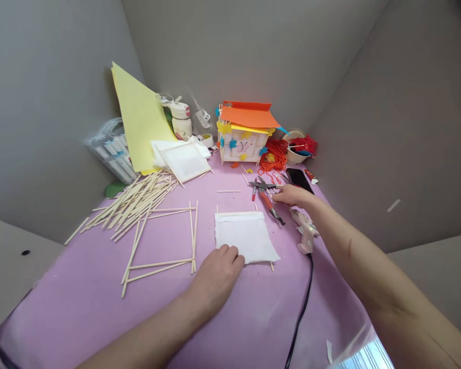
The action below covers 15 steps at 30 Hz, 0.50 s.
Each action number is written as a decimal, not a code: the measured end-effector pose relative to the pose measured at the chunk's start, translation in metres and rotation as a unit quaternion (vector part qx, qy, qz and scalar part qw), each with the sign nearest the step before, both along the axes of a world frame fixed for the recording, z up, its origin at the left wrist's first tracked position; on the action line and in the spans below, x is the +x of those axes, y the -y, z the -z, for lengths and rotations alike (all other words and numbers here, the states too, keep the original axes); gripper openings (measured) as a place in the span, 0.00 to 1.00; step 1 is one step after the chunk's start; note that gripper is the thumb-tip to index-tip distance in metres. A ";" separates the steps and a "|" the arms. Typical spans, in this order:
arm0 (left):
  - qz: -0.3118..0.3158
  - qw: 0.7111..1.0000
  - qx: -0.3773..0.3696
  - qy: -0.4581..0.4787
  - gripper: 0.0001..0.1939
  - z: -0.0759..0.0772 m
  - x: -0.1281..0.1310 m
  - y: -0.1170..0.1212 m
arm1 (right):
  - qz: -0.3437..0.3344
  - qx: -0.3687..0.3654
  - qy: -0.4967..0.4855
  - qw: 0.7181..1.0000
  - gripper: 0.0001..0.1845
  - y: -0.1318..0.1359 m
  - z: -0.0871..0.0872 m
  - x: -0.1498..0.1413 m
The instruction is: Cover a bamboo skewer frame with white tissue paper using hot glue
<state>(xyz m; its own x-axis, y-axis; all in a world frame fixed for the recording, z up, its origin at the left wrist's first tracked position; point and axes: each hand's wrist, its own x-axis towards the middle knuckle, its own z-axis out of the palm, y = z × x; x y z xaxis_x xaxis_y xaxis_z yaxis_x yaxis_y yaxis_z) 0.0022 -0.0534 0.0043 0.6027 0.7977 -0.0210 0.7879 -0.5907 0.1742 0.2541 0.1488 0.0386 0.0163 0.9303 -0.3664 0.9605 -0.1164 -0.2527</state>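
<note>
My left hand (221, 274) rests at the near left corner of a white cloth-like sheet (242, 236), its fingers curled onto the sheet's edge. Thin wooden sticks poke out from under that sheet at the top and lower right. Farther right, my right hand (292, 196) has its fingers closed at one handle of the pliers (267, 200), which lie spread with an orange-red handle toward me. The fingertips are partly hidden. Just below the right wrist is a pale hot glue gun (306, 230) with a black cord.
Left of the sheet lies a square stick frame (194, 236), with a heap of loose sticks (134, 202) behind. A small decorated house (242, 143) with an orange roof stands at the back. Nearby are orange yarn (274, 154), a phone (299, 180) and yellow card (142, 123).
</note>
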 end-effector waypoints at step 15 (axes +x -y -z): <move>0.004 1.000 0.017 0.009 0.08 0.001 0.000 0.000 | 0.083 -0.066 -0.147 0.983 0.12 -0.002 -0.035 -0.010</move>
